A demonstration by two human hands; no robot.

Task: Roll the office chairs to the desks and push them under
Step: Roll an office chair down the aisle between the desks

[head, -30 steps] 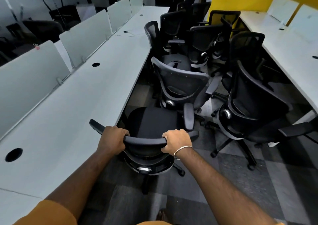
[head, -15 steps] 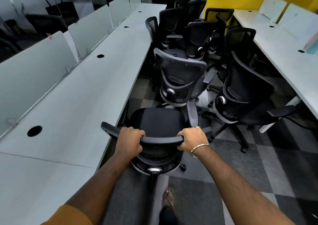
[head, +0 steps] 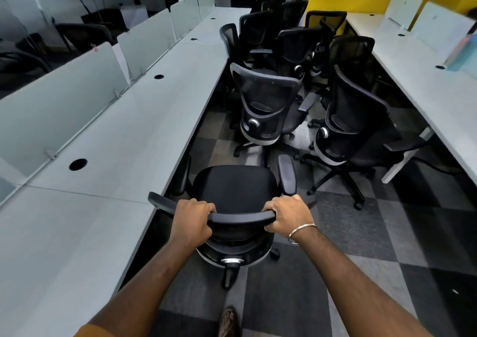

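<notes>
A black office chair [head: 233, 189] stands right in front of me in the aisle, its seat facing away. My left hand [head: 192, 220] grips the top bar of its backrest at the left, and my right hand [head: 287, 216] grips the same bar at the right. The chair's left armrest sits under the edge of the long white desk [head: 124, 140] on my left. The chair's base and most of its wheels are hidden under the seat.
Several more black mesh chairs [head: 268, 104] crowd the aisle ahead, one [head: 361, 130] angled toward the right desk [head: 423, 83]. Frosted dividers [head: 62, 104] run along the left desk's far side. My foot [head: 228, 321] shows on the checkered carpet behind the chair.
The chair and I have drifted back and to the right along the aisle. Its left side now sits closer to the desk edge, and my grip is unchanged.
</notes>
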